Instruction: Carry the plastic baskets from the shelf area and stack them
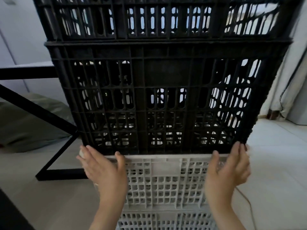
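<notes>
A tall stack of plastic baskets fills the head view. A black slatted basket (166, 100) sits on a white basket (166, 180), with a second white basket (166, 221) below it. Another black basket (166, 19) rests on top of the first. My left hand (103, 168) is at the lower left corner of the black basket, fingers spread, fingertips at its bottom edge. My right hand (229, 168) mirrors it at the lower right corner, fingers apart. Neither hand is closed around anything.
A black metal frame (54, 173) with a diagonal bar stands on the floor to the left. A dark green bag (29, 123) lies behind it. A pale tiled floor (274, 163) extends right, with a thin cable (245, 200) on it. White curtain or wall at right.
</notes>
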Demonstrator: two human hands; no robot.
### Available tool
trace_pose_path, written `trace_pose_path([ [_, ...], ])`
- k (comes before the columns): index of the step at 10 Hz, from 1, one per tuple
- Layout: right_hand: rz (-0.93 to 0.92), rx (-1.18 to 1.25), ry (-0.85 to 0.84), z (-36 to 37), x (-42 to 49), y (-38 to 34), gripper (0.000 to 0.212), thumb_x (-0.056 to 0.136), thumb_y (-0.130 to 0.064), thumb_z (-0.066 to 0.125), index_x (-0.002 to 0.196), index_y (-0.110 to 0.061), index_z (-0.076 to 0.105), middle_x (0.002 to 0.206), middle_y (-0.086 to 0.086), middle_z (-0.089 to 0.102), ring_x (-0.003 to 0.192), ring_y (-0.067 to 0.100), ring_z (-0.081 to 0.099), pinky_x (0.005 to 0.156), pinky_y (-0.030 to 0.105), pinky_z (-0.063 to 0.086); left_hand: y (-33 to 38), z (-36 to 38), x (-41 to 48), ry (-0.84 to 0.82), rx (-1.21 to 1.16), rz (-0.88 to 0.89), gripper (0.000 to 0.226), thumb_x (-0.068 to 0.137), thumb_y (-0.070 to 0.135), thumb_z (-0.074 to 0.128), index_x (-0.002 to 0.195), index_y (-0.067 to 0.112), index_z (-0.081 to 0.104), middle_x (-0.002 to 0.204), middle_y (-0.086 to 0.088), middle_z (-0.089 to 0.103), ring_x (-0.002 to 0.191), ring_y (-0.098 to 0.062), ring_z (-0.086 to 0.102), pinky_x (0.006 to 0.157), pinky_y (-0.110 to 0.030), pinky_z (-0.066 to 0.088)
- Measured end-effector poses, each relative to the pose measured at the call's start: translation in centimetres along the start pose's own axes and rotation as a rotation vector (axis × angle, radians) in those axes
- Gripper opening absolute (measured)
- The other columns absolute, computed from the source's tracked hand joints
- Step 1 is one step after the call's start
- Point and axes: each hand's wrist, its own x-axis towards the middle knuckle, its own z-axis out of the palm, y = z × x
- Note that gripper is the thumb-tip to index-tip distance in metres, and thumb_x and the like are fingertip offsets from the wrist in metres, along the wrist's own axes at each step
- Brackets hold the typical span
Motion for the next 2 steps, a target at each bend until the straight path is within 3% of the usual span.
trace_pose_path([
  [1,0.004,-0.097,-0.081,0.7,-2.1,-1.0,0.061,0.092,-0.040,0.050,0.148,-0.024,0.035,0.158,0.000,0.020,0.144,0.028,0.009,0.114,0.056,0.010,0.3,0.3,-0.6,0.034,0.072,-0.030,0.066,0.096,0.016,0.054,0.147,-0.011,0.023,0.158,-0.029,0.014,0.146,-0.048,0.008,0.117,-0.059,0.014],
  [2,0.049,-0.096,-0.093,1.5,-4.2,-3.6,0.068,0.090,-0.057,0.038,0.145,-0.017,0.036,0.153,0.008,0.033,0.138,0.028,0.022,0.111,0.054,0.020,3.7,1.7,-5.1,0.037,0.125,0.358,0.061,0.090,0.024,0.050,0.146,0.003,0.037,0.156,-0.027,0.023,0.144,-0.045,0.018,0.114,-0.059,0.019],
])
